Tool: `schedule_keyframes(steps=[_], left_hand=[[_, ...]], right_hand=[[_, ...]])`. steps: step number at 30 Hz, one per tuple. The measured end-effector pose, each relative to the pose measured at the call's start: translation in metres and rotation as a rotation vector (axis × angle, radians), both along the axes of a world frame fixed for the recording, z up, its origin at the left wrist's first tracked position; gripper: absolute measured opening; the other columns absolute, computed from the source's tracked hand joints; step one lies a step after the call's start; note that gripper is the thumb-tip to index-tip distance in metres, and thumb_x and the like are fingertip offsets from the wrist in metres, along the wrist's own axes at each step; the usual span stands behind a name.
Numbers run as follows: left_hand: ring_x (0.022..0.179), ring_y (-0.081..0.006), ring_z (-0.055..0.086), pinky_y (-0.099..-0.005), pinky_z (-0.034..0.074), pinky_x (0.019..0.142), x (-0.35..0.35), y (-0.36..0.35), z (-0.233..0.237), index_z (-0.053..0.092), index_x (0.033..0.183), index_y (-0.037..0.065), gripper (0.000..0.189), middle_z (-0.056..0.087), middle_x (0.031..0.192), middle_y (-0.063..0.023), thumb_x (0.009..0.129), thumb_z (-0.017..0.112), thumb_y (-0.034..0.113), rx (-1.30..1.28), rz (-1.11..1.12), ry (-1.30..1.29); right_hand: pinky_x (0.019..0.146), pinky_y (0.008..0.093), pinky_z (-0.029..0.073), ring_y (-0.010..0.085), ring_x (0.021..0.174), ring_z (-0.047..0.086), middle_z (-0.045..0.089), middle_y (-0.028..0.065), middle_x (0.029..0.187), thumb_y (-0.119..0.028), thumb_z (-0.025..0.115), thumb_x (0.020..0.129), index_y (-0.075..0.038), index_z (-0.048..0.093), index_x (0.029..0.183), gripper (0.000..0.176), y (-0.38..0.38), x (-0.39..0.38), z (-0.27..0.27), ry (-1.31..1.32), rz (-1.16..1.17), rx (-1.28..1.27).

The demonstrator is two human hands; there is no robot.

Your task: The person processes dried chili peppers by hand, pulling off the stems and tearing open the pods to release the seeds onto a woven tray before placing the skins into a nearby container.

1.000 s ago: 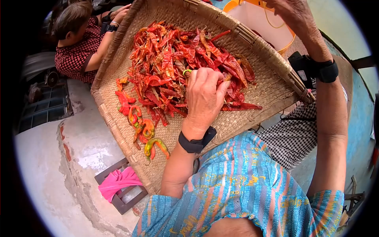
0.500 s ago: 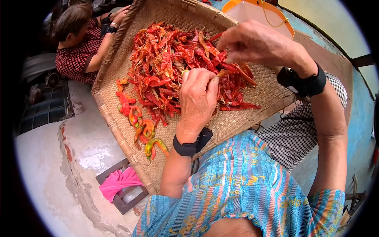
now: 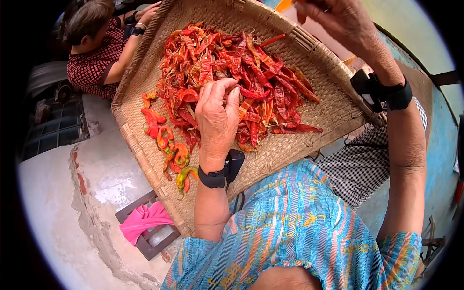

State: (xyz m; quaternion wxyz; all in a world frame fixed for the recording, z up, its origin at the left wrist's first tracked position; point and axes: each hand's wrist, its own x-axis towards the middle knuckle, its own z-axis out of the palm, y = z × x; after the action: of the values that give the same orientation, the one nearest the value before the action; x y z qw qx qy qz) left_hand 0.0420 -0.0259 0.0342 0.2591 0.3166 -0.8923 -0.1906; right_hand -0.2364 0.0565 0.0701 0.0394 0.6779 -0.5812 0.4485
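Dried red chillies [image 3: 270, 72] lie heaped on a square woven tray [image 3: 333, 104]. My left hand [image 3: 217, 113] is at the front of the heap, thumb and fingers pinched together; what they hold, if anything, is too small to make out. Over the tray's far right rim, my right hand [image 3: 338, 21] is raised near an orange-rimmed container [image 3: 285, 5]. Its fingers are bent and partly cut off by the top edge, with something reddish at them that I cannot identify. Several curled orange and green chillies [image 3: 181, 157] lie apart at the tray's left side.
Another person in a dark patterned shirt [image 3: 94, 67] sits beyond the tray's left rim. A pink cloth [image 3: 145, 220] hangs over a dark wooden frame [image 3: 154, 246] at the lower left. Checked cloth [image 3: 357, 166] shows to the right of my blue patterned clothing.
My right hand has moved up and right, from above the chillies to beyond the rim. My left hand has shifted left along the heap, uncovering chillies where it was.
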Motion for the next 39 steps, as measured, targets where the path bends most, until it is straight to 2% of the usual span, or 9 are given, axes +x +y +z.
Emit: schedule_keyframes(steps=[2, 6, 9, 11, 16, 17, 34, 37, 39], left_hand=[[0.088, -0.0272, 0.061, -0.0385, 0.051, 0.076, 0.002, 0.0, -0.006, 0.065, 0.102, 0.003, 0.016, 0.063, 0.095, -0.0109, 0.086, 0.067, 0.003, -0.027, -0.063, -0.051], [0.097, -0.0289, 0.06, -0.037, 0.049, 0.082, -0.001, 0.003, -0.016, 0.068, 0.103, 0.004, 0.021, 0.062, 0.102, -0.0119, 0.082, 0.068, 0.0, -0.182, -0.121, -0.189], [0.096, -0.0297, 0.059, -0.0388, 0.049, 0.081, -0.003, 0.003, -0.019, 0.067, 0.1, 0.004, 0.019, 0.061, 0.101, -0.0114, 0.082, 0.068, -0.001, -0.213, -0.102, -0.196], [0.096, -0.0306, 0.059, -0.04, 0.05, 0.081, -0.003, 0.003, -0.018, 0.067, 0.098, 0.004, 0.018, 0.061, 0.101, -0.0115, 0.081, 0.068, -0.002, -0.074, -0.078, -0.071], [0.099, -0.0321, 0.059, -0.0403, 0.05, 0.084, -0.008, 0.003, -0.02, 0.066, 0.1, 0.004, 0.022, 0.061, 0.104, -0.0119, 0.08, 0.066, -0.005, -0.211, -0.107, -0.177], [0.1, -0.0323, 0.059, -0.0402, 0.05, 0.085, -0.007, 0.002, -0.023, 0.065, 0.102, 0.004, 0.024, 0.061, 0.105, -0.0121, 0.08, 0.066, -0.005, -0.235, -0.113, -0.225], [0.088, -0.0274, 0.062, -0.0388, 0.051, 0.075, -0.015, 0.016, -0.003, 0.068, 0.107, 0.002, 0.025, 0.063, 0.097, -0.0119, 0.081, 0.072, 0.002, -0.071, -0.182, -0.024], [0.073, -0.0149, 0.059, -0.0298, 0.051, 0.065, -0.013, 0.018, 0.005, 0.064, 0.115, 0.003, 0.029, 0.061, 0.095, -0.0078, 0.087, 0.072, 0.007, 0.142, -0.039, 0.139], [0.074, -0.0149, 0.059, -0.0298, 0.051, 0.066, -0.004, 0.013, 0.003, 0.064, 0.115, 0.003, 0.028, 0.06, 0.095, -0.0069, 0.088, 0.07, 0.006, 0.213, 0.079, 0.193]], right_hand=[[0.054, 0.0306, 0.048, 0.0193, 0.058, 0.061, 0.063, 0.0122, 0.066, -0.006, 0.065, 0.091, 0.004, 0.062, 0.081, 0.014, 0.006, -0.01, 0.006, -0.123, -0.259, 0.024], [0.056, 0.0315, 0.049, 0.02, 0.06, 0.062, 0.063, 0.0134, 0.069, -0.003, 0.063, 0.09, 0.004, 0.063, 0.089, 0.007, 0.009, -0.031, -0.005, -0.224, -0.365, 0.047], [0.061, 0.0334, 0.052, 0.0232, 0.068, 0.065, 0.064, 0.0148, 0.074, -0.004, 0.063, 0.09, 0.003, 0.062, 0.095, 0.009, 0.01, -0.034, -0.019, 0.211, -0.516, -0.032], [0.066, 0.0359, 0.052, 0.0261, 0.075, 0.064, 0.064, 0.0153, 0.08, -0.006, 0.065, 0.089, 0.003, 0.062, 0.099, 0.014, 0.005, -0.014, -0.013, -0.039, -0.237, 0.007], [0.069, 0.0384, 0.053, 0.0261, 0.08, 0.067, 0.067, 0.012, 0.091, -0.009, 0.064, 0.091, -0.003, 0.066, 0.102, 0.013, -0.008, 0.027, -0.035, 0.015, 0.189, 0.19], [0.065, 0.0398, 0.054, 0.0292, 0.07, 0.067, 0.064, 0.0158, 0.072, -0.008, 0.065, 0.086, -0.001, 0.065, 0.092, 0.008, -0.008, 0.033, -0.038, 0.121, 0.14, 0.191], [0.068, 0.0436, 0.053, 0.0356, 0.077, 0.065, 0.065, 0.017, 0.076, -0.019, 0.07, 0.086, -0.002, 0.065, 0.089, 0.019, -0.003, 0.064, -0.043, 0.041, 0.352, 0.288], [0.065, 0.0437, 0.049, 0.0365, 0.073, 0.063, 0.062, 0.0196, 0.074, -0.015, 0.066, 0.089, 0.002, 0.062, 0.087, 0.018, -0.004, 0.055, -0.033, -0.053, 0.355, 0.276], [0.064, 0.0424, 0.049, 0.0337, 0.069, 0.062, 0.061, 0.0194, 0.073, -0.017, 0.065, 0.092, 0.003, 0.062, 0.088, 0.021, -0.003, 0.047, -0.024, -0.104, 0.311, 0.234]])
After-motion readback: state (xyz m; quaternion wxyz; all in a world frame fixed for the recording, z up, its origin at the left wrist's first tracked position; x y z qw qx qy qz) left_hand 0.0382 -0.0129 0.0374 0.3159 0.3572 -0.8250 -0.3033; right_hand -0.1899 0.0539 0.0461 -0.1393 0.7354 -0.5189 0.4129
